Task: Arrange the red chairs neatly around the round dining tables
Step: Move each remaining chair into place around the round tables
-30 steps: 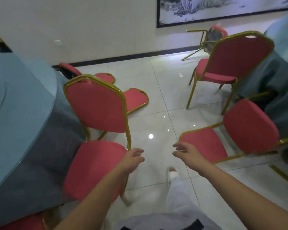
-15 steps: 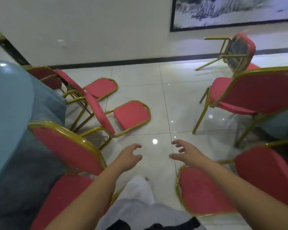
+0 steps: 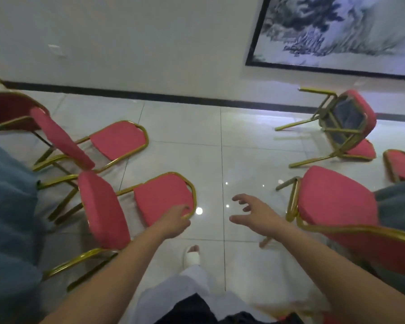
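Note:
Two red chairs with gold frames lie tipped on their backs on the floor at the left: a near one [image 3: 160,199] and a farther one [image 3: 119,140]. My left hand [image 3: 174,222] is at the near chair's backrest corner, fingers loosely bent over the gold rim; a grip does not show. My right hand [image 3: 253,213] hovers over bare floor with fingers spread, holding nothing. An upright red chair [image 3: 337,206] stands at the right against a table's blue-grey cloth [image 3: 398,206]. Another chair [image 3: 346,120] lies toppled near the far wall.
A second table's blue-grey cloth [image 3: 5,206] fills the left edge, with a red chair [image 3: 7,108] behind it. Part of another red chair [image 3: 402,164] shows at the right. White tiled floor [image 3: 220,148] runs to the wall; my foot [image 3: 192,256] is below.
I have stepped forward and the view has swung left to right. My left hand moved from mid-air onto the near fallen chair's backrest corner. My right hand stayed spread in the air.

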`<control>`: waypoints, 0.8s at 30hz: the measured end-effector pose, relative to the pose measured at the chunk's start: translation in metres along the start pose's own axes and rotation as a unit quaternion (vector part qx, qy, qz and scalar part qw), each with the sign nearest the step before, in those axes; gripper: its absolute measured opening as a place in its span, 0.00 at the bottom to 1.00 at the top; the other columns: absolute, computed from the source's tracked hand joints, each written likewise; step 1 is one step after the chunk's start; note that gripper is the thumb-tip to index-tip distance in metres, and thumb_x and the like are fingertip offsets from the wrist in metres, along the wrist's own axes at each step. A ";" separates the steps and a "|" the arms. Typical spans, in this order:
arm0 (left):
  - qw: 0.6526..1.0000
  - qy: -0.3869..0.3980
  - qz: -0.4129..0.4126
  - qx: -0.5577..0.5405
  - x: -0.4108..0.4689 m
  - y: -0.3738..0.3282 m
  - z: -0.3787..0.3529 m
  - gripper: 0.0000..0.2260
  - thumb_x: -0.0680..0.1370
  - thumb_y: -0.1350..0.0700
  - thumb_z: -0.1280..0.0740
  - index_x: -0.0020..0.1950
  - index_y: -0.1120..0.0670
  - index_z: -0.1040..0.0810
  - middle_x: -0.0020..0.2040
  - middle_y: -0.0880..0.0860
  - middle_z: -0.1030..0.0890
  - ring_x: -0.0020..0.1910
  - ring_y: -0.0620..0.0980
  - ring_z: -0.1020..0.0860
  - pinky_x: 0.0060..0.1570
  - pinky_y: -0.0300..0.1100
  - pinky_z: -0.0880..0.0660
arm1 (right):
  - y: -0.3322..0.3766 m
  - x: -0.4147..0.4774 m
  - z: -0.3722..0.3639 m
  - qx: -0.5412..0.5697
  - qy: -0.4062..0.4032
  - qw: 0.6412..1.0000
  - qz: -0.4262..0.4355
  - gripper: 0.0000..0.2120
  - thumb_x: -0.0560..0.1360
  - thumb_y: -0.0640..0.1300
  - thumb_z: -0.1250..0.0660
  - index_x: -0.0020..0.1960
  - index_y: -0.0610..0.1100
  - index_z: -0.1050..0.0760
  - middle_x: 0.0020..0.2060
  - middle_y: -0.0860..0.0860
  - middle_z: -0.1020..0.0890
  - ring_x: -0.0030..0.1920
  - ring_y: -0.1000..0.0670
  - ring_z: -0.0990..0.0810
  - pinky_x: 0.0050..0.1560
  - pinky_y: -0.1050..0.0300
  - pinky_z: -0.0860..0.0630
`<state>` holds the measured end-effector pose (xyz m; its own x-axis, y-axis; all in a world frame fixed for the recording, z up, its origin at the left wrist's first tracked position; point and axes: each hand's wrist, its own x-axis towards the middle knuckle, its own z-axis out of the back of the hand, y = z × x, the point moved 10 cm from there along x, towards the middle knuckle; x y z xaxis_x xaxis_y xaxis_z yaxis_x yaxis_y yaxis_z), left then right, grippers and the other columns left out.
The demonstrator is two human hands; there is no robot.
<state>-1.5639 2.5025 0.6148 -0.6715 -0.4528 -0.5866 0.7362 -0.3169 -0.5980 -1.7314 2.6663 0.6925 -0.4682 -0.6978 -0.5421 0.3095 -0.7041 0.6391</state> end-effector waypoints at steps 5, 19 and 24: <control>1.000 -0.017 0.000 -0.013 0.083 -0.036 0.080 0.22 0.78 0.56 0.35 0.72 0.54 0.30 0.71 0.54 0.28 0.68 0.53 0.28 0.63 0.42 0.31 | 0.060 0.094 0.050 -0.018 0.005 0.999 0.034 0.27 0.72 0.55 0.26 0.68 0.55 0.30 0.63 0.53 0.27 0.58 0.53 0.26 0.49 0.61 0.28; 0.798 -0.312 0.350 -0.377 0.126 0.057 0.129 0.18 0.76 0.62 0.32 0.66 0.56 0.25 0.56 0.55 0.22 0.45 0.50 0.21 0.38 0.29 0.26 | 0.216 0.407 0.029 -0.257 0.328 0.887 0.198 0.26 0.72 0.51 0.27 0.68 0.53 0.30 0.63 0.51 0.29 0.60 0.50 0.27 0.54 0.53 0.25; 0.641 -0.401 0.466 -0.461 0.082 0.014 0.065 0.18 0.77 0.60 0.32 0.66 0.52 0.26 0.62 0.57 0.26 0.51 0.50 0.24 0.45 0.39 0.27 | 0.247 0.444 0.021 -0.312 0.415 0.819 0.243 0.23 0.72 0.51 0.27 0.66 0.54 0.28 0.64 0.50 0.28 0.59 0.49 0.26 0.49 0.57 0.29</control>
<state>-1.6031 2.4062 0.5939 0.5539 -0.4873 -0.6751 0.1755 0.8609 -0.4775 -1.8796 2.1851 0.6212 0.4797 -0.5822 -0.6565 0.7765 -0.0667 0.6266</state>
